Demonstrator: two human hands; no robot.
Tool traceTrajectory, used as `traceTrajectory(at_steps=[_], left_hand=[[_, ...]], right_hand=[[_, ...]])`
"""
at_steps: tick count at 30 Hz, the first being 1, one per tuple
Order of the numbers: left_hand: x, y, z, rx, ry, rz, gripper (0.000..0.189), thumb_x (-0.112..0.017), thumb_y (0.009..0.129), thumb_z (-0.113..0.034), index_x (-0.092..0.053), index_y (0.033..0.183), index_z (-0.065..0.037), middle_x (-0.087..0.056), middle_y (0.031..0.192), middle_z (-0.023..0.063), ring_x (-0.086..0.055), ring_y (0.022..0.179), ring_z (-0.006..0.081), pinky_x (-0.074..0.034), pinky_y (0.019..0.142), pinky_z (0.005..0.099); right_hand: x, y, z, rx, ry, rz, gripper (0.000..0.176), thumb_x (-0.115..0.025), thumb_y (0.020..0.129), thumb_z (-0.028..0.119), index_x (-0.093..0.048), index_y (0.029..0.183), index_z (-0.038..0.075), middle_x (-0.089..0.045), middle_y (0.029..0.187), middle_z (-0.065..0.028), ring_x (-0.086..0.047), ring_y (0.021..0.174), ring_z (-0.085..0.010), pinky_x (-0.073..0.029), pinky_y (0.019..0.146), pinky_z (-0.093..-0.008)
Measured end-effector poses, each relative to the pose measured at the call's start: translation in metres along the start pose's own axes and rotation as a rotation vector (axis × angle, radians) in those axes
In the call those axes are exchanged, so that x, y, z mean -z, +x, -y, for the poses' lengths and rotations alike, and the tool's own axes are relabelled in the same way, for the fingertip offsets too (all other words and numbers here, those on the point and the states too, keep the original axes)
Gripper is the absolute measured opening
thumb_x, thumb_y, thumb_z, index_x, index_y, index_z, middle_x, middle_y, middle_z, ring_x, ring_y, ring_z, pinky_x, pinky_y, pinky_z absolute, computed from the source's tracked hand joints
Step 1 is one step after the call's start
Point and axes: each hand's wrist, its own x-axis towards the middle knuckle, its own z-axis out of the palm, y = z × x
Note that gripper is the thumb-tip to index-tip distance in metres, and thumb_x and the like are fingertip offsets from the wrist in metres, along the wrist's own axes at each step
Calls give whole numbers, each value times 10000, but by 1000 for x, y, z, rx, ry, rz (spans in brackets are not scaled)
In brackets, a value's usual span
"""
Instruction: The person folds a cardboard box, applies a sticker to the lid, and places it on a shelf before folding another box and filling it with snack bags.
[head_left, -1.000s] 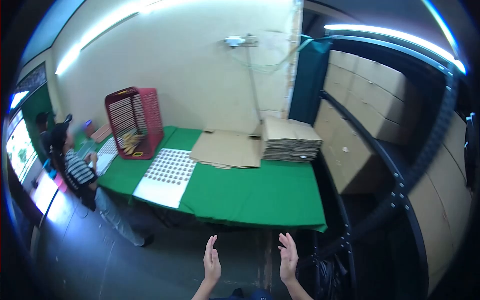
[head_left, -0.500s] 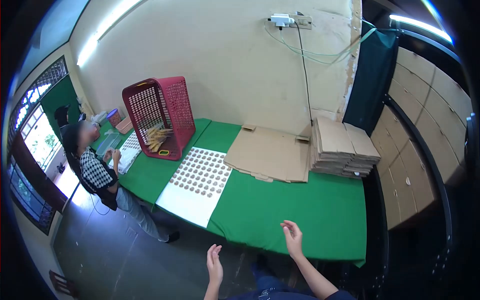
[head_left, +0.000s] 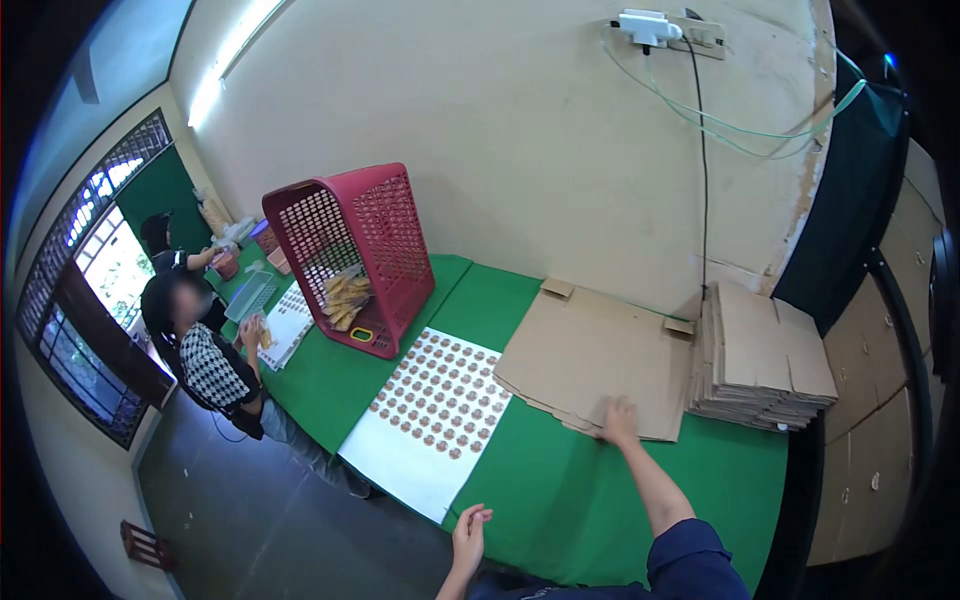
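My right hand [head_left: 620, 422] rests on the near edge of a flattened cardboard box [head_left: 600, 350], its fingers stretched over the top face; no grip around the edge shows. Lower down, my left hand [head_left: 469, 538] hangs at the table's front edge, loosely curled and holding nothing. It is nearest to a white sheet [head_left: 400, 465] covered with rows of round brown stickers [head_left: 440, 395], just left of the cardboard. Green cloth [head_left: 560, 490] covers the table beneath them.
A pile of folded cardboard boxes [head_left: 755, 355] stands at the right against the wall. A red plastic basket [head_left: 385, 260] lies on its side with filled packets [head_left: 347, 298] inside. Two people work at the table's far left, one in a checkered top [head_left: 215, 370]. Cables hang from a wall socket [head_left: 705, 38].
My right hand has reached forward onto the flattened cardboard. My left hand stays low near the table edge. The view has shifted, and the person in the checkered top now holds a packet.
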Motion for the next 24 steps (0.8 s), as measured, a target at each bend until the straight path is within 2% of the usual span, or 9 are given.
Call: traceTrajectory(at_steps=[3,7,9,10,13,16,19,22,24], left_hand=[[16,16,16,44,-2,-27,230,-420,909,-118,-482,1059,45,-589,962,130,-567,902,175,-437,815,268],[19,41,26,85,-8,-29,208,-434,900,-99,-493,1036,47,-594,944,128,-565,873,156,-442,790,252],[16,62,26,68,-11,57,221,-415,908,-112,-489,1044,45,-596,941,125,-565,874,158,-440,792,256],[14,71,23,66,-13,115,228,-408,911,-120,-489,1045,45,-597,937,125,-566,872,160,-440,792,257],[14,107,4,32,-18,267,249,-387,920,-140,-486,1051,47,-600,927,125,-569,867,163,-439,791,261],[29,133,-14,-35,-28,350,257,-386,921,-148,-484,1058,46,-604,909,129,-580,849,169,-445,784,269],[59,157,-12,-92,48,359,273,-372,930,-179,-484,1053,39,-590,938,138,-575,865,186,-444,794,294],[84,178,-14,-195,118,349,233,-405,913,-137,-506,1021,43,-612,870,128,-591,827,175,-454,766,286],[94,188,-25,-265,183,377,210,-430,898,-114,-513,1013,41,-622,842,120,-599,807,166,-455,750,285]], right_hand=[[26,9,5,-26,-133,44,943,-784,500,438,-357,1241,41,-355,1259,-251,-364,1163,-369,-330,952,-440],[18,32,-18,229,-146,133,769,-756,568,392,-420,1148,14,-514,1053,-222,-500,1004,-355,-420,842,-439],[10,28,-16,297,-216,134,667,-733,609,362,-447,1087,-6,-558,955,-201,-558,903,-344,-464,771,-432],[14,21,-11,349,-272,107,492,-658,682,261,-463,1031,-27,-564,926,-198,-590,822,-331,-496,700,-408],[5,14,-10,406,-322,-69,397,-596,700,183,-471,1001,-44,-577,865,-194,-606,733,-325,-511,640,-389],[15,-3,8,388,-250,-190,300,-559,692,134,-494,944,-15,-579,792,-163,-605,649,-311,-507,569,-385],[39,-32,47,415,-242,-247,232,-579,682,148,-510,871,32,-566,739,-118,-593,587,-284,-490,503,-382],[55,-83,92,444,-190,-341,197,-599,673,167,-512,818,66,-545,717,-76,-581,558,-257,-475,467,-367],[45,-117,110,431,-186,-320,207,-612,668,177,-510,813,71,-534,720,-65,-577,563,-246,-473,462,-357]])
